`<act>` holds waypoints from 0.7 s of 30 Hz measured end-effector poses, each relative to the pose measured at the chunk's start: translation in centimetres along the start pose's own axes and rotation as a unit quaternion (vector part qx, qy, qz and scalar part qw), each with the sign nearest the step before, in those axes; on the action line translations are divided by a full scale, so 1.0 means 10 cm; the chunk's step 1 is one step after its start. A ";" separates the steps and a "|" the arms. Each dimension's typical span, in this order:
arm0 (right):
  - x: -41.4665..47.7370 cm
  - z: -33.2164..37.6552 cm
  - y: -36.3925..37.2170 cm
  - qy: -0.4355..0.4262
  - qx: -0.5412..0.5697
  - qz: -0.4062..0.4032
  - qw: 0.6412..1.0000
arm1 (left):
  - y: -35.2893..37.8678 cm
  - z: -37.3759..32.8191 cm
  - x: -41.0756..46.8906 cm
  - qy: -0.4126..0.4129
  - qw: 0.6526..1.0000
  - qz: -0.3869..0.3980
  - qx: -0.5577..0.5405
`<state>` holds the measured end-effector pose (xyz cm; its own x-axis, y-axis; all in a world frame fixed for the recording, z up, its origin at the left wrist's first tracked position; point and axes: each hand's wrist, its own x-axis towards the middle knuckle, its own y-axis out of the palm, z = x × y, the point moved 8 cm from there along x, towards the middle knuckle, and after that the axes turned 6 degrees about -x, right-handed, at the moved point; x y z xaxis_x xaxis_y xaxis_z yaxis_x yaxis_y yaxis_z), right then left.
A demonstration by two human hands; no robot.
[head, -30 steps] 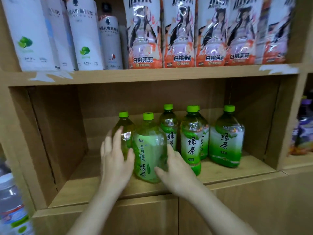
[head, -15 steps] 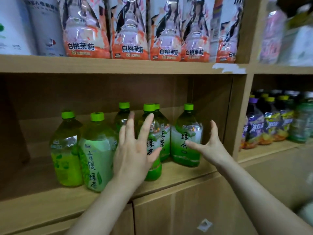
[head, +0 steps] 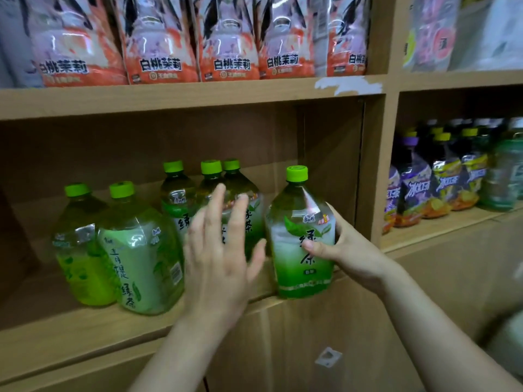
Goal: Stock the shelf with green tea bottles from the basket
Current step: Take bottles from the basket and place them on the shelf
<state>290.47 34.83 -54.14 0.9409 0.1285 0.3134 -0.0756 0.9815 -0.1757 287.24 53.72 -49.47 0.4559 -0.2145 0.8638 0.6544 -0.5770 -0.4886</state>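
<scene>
Shelf (head: 85,321): right hand (head: 348,250) grips bottle (head: 294,216), left hand (head: 218,267) splayed.

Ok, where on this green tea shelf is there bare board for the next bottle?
Bare shelf board runs left of the leftmost bottle to the picture's edge, and likely behind it and its neighbour. The middle is crowded: three bottles behind the left hand. The right hand and the held bottle fill the right end.

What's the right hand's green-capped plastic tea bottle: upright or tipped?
Upright: green-capped plastic tea bottle stands cap up, base on the wooden shelf edge; right hand grips it.
</scene>
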 end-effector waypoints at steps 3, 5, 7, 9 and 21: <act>-0.09 0.02 0.12 -0.010 0.065 -0.034 0.997 | 0.47 -0.27 -0.24 -0.172 0.943 0.153 -0.240; -0.18 0.07 0.19 -0.017 0.091 -0.069 0.993 | 0.63 -0.31 -0.35 -0.258 0.908 0.153 -0.292; -0.30 0.19 0.31 -0.026 0.097 -0.070 0.992 | 0.52 -0.30 -0.40 -0.290 0.901 0.122 -0.298; -0.43 0.37 0.52 -0.036 0.101 -0.042 0.993 | 0.26 -0.26 -0.47 -0.301 0.896 0.099 -0.312; -0.23 0.99 2.47 -0.096 0.011 0.111 0.989 | -1.57 1.24 -1.04 -0.404 0.879 -0.111 -0.229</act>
<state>283.13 60.22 -49.93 0.8201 0.3633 0.4422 -0.2820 0.9289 -0.2402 279.69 74.78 -52.34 0.7484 0.4658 0.4722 0.5537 -0.8307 -0.0581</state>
